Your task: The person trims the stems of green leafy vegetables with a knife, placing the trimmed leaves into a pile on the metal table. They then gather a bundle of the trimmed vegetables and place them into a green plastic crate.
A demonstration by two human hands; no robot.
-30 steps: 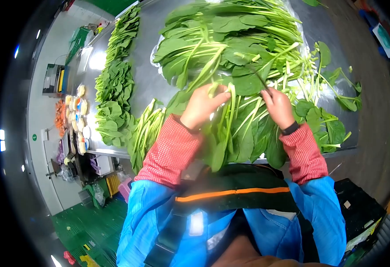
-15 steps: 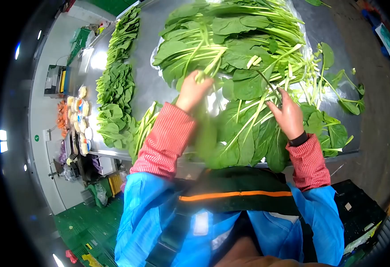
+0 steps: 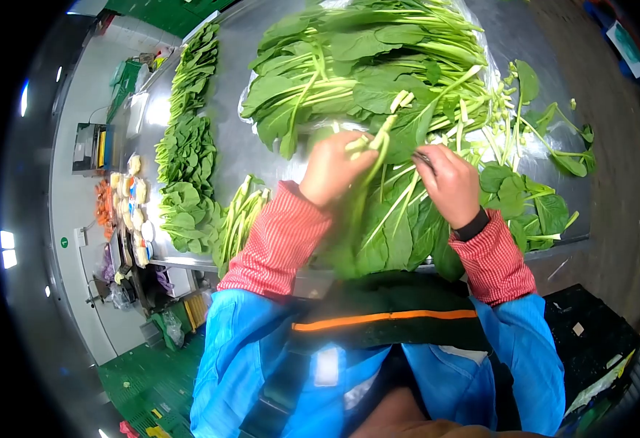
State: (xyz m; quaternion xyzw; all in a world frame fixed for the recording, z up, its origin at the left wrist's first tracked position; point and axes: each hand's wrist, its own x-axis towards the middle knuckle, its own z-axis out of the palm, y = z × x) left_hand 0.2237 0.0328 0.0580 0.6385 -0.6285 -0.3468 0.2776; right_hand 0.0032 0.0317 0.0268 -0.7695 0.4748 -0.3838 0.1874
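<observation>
My left hand (image 3: 337,166) is closed around several leafy green stalks (image 3: 380,139), cut ends up, their leaves blurred below. Close on its right, my right hand (image 3: 450,182) pinches a small dark tool (image 3: 423,158), perhaps a knife; its blade is hard to make out. Under and beyond both hands, loose leafy greens (image 3: 407,233) lie at the table's near edge. A large pile of greens (image 3: 378,44) rests on clear plastic further back, stems pointing right.
Bundled greens (image 3: 189,146) form a long row on the left of the metal table (image 3: 243,157). Pale packs (image 3: 132,201) sit at its left edge. Loose leaves and stem bits (image 3: 553,146) lie right. Green crates (image 3: 145,379) stand lower left, a black crate (image 3: 590,336) lower right.
My right hand has moved left and slightly down, closer to my left hand. My left hand has shifted slightly right and down, and its stalks now lean up to the right.
</observation>
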